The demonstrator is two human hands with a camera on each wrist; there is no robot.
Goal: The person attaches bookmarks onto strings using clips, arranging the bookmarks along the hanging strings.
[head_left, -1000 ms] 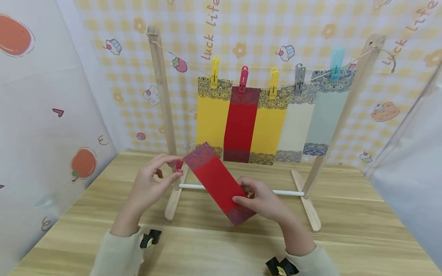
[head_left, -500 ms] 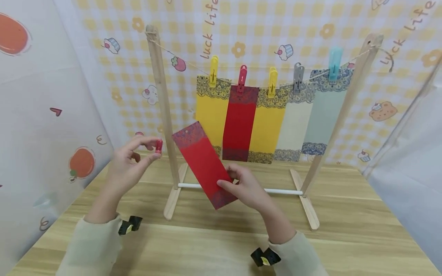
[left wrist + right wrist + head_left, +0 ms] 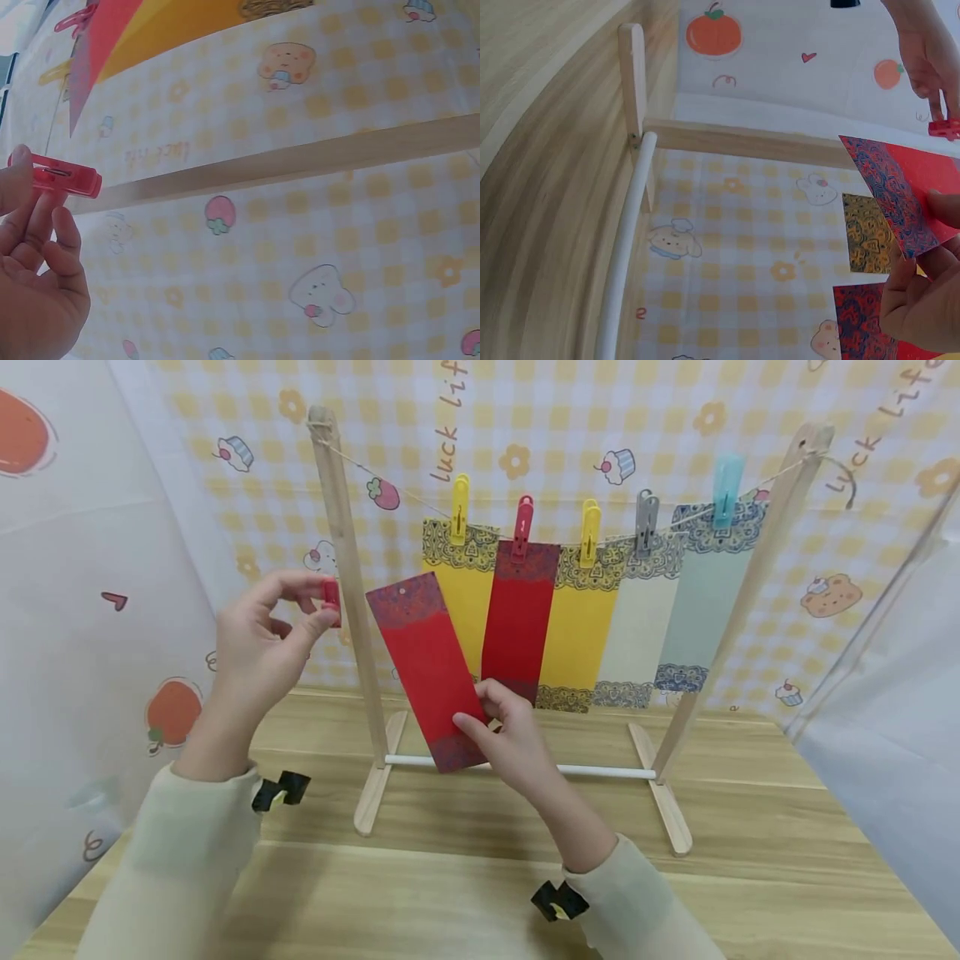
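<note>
Left hand (image 3: pixel 258 639) pinches a small red plastic clothespin (image 3: pixel 330 595), just left of the red paper strip's (image 3: pixel 423 664) patterned top; right hand (image 3: pixel 504 737) grips its lower end, the strip's long axis near upright above the tabletop's (image 3: pixel 750 877) far edge.

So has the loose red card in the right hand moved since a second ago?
Yes. The red card has risen: its top corner now sits beside the rack's left post well above the white bottom rod, held by the right hand.
</note>
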